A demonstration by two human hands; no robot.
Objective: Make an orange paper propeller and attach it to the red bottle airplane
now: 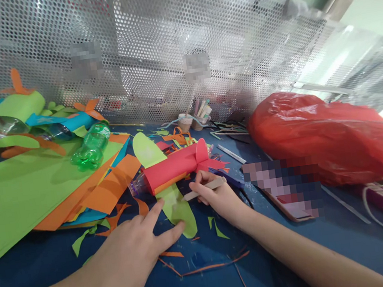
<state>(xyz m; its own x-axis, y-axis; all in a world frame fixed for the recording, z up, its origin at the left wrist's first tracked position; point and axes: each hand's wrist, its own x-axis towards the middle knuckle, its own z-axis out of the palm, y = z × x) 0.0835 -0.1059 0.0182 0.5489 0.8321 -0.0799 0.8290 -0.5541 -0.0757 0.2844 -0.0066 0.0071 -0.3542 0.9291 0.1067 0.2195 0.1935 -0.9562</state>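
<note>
A toy plane made of a plastic bottle wrapped in red paper (173, 162) lies on its side at the middle of the table, its clear neck and cap pointing left. One green paper wing (147, 150) sticks out behind it, the other green wing (179, 213) toward me. My left hand (136, 238) rests with spread thumb and index finger on the near wing, holding nothing. In my right hand (215, 194) is a pale marker pen (191, 194), its tip touching or just above that wing; a faint whitish patch shows there. Red paper tail fins (201, 151) stand at the bottle's right end.
Green paper sheets (17, 190) and orange pieces (112, 184) lie left, with a green bottle (92, 146) on top. Finished-looking bottle planes (19, 109) sit behind. A phone (282, 192) and a red plastic bag (318, 141) lie right; cups of pens (201, 114) stand against the perforated metal screen.
</note>
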